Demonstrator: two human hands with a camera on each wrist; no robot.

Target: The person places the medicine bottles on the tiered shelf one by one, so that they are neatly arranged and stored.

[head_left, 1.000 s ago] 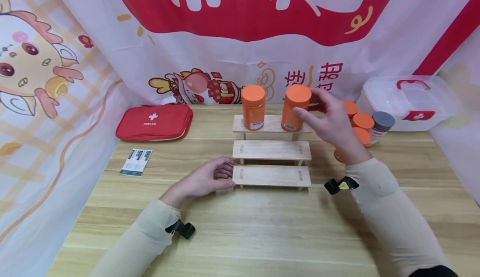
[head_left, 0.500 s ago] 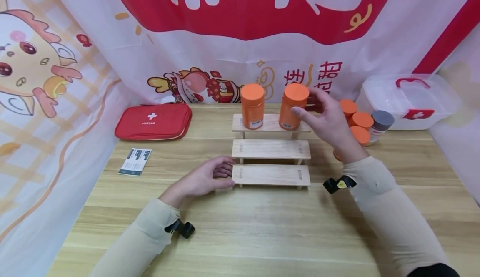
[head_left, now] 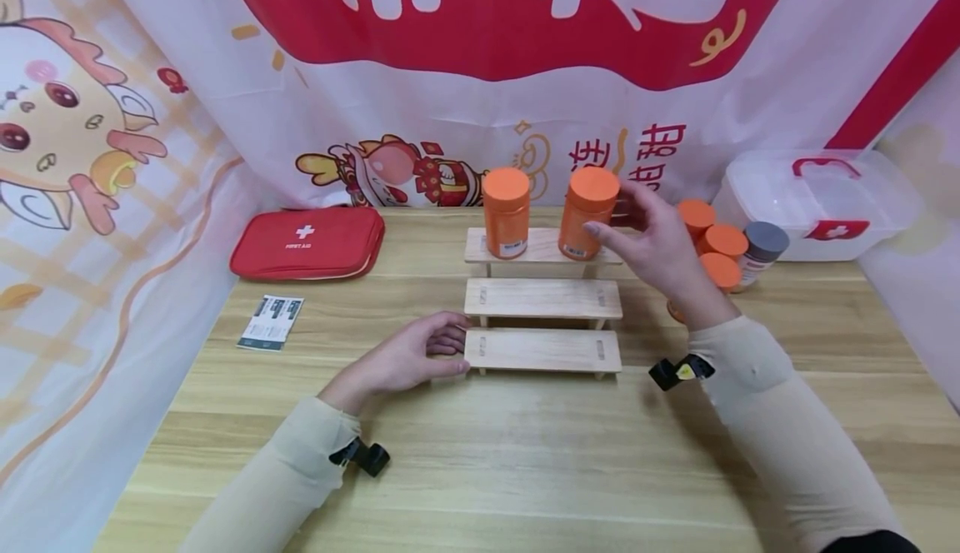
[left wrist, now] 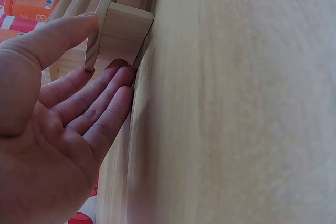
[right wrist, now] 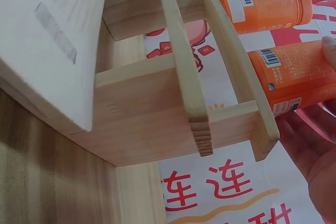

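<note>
My right hand (head_left: pixel 660 245) holds an orange pill bottle (head_left: pixel 583 224), thumb across its front and fingers behind. The bottle stands upright at the right of the top tier. In the right wrist view, the thumb overlaps this orange bottle (right wrist: pixel 294 72). A second orange bottle (head_left: pixel 506 216) stands on the same tier, further left. The three-tier wooden display rack (head_left: pixel 543 350) has its lowest board's left end held between the thumb and index finger of my left hand (head_left: pixel 412 355). In the left wrist view, the other fingers (left wrist: pixel 113 108) extend beneath that board.
Several orange-capped bottles (head_left: pixel 724 241) and a grey-capped bottle (head_left: pixel 763 246) cluster right of the rack. Behind them is a clear first-aid box (head_left: pixel 817 211). A red first-aid pouch (head_left: pixel 307 245) lies at the back left, with a printed card (head_left: pixel 272 322) in front of it.
The right hand's bottle has shifted very slightly left on the top tier, and the right thumb has slid lower on it. My left hand stays at the rack's lowest board.
</note>
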